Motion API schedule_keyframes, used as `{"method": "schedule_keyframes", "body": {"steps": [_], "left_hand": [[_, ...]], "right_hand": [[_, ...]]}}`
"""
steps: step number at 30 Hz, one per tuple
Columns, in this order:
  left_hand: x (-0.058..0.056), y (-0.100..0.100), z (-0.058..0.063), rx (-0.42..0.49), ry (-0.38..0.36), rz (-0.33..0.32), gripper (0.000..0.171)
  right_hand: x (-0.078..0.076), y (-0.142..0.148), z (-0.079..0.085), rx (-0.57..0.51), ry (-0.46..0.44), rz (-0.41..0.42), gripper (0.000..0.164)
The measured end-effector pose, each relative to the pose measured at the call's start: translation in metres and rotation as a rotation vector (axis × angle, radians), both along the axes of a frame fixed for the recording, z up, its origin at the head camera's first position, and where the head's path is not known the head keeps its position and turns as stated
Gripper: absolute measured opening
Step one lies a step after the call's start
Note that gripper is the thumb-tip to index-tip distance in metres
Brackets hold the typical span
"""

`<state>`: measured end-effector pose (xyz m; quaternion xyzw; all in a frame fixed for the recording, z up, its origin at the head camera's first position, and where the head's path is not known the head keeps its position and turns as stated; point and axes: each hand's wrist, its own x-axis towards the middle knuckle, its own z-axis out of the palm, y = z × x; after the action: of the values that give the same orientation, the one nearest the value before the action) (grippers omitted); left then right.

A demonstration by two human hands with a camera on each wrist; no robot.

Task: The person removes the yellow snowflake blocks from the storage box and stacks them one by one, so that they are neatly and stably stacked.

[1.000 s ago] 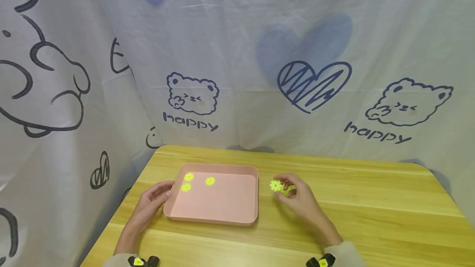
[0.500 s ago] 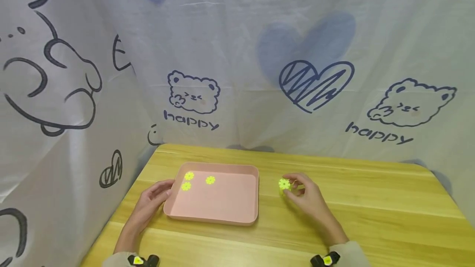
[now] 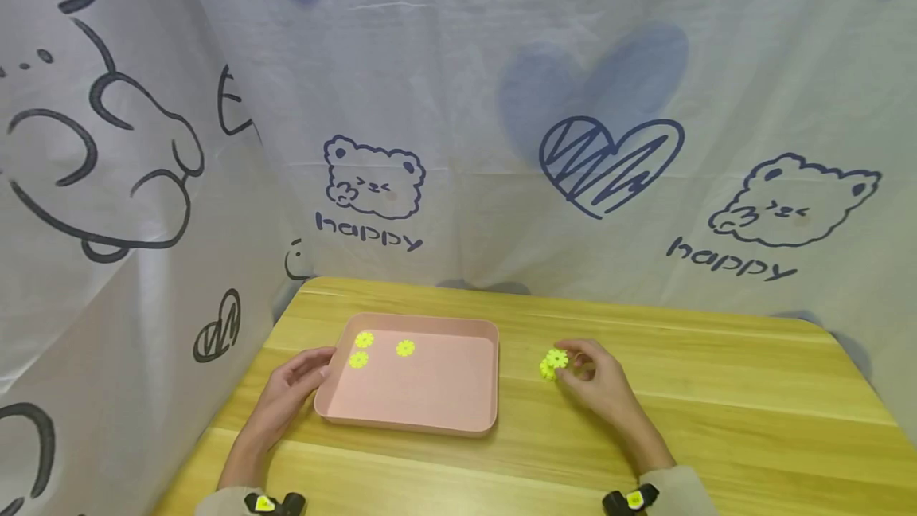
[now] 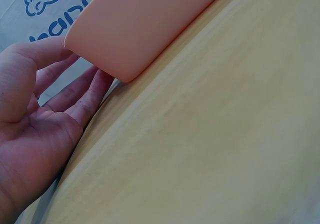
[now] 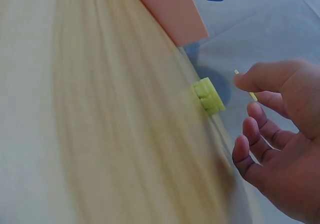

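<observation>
A thin yellow-green notched disc [image 3: 557, 359], flower-shaped, is pinched between thumb and finger of my right hand [image 3: 602, 388]. Just below it a short stack of matching discs [image 3: 547, 371] stands on the table; in the right wrist view the stack [image 5: 209, 97] and the held disc [image 5: 254, 97] are apart. My left hand [image 3: 286, 388] rests against the left side of a shallow pink tray [image 3: 423, 427]. The left wrist view has its loosely extended fingers touching the tray wall [image 4: 140, 29]. Three similar discs, one of them this disc [image 3: 405, 348], lie in the tray's far left part.
The wooden table [image 3: 716, 404] extends to the right of the stack. Behind it hangs a pale printed curtain [image 3: 458, 102], with another curtain side along the left. Both wrists carry small black cameras.
My right hand has moved a little to the right with the pinched disc, coming over the stack. My left hand stays at the tray, and the tray's discs have not moved.
</observation>
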<state>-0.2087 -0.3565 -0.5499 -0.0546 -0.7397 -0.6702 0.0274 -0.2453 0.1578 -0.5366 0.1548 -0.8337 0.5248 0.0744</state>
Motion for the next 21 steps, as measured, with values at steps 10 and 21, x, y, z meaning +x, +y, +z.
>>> {"method": "schedule_keyframes", "body": {"steps": [10,21], "left_hand": [[-0.001,0.0,-0.002,-0.023,-0.018,0.023,0.047],[-0.003,0.0,-0.001,-0.031,-0.028,0.021,0.047]], "right_hand": [[-0.009,0.0,-0.011,0.025,0.01,0.021,0.037],[-0.01,0.0,-0.015,0.044,-0.022,0.034,0.035]]}}
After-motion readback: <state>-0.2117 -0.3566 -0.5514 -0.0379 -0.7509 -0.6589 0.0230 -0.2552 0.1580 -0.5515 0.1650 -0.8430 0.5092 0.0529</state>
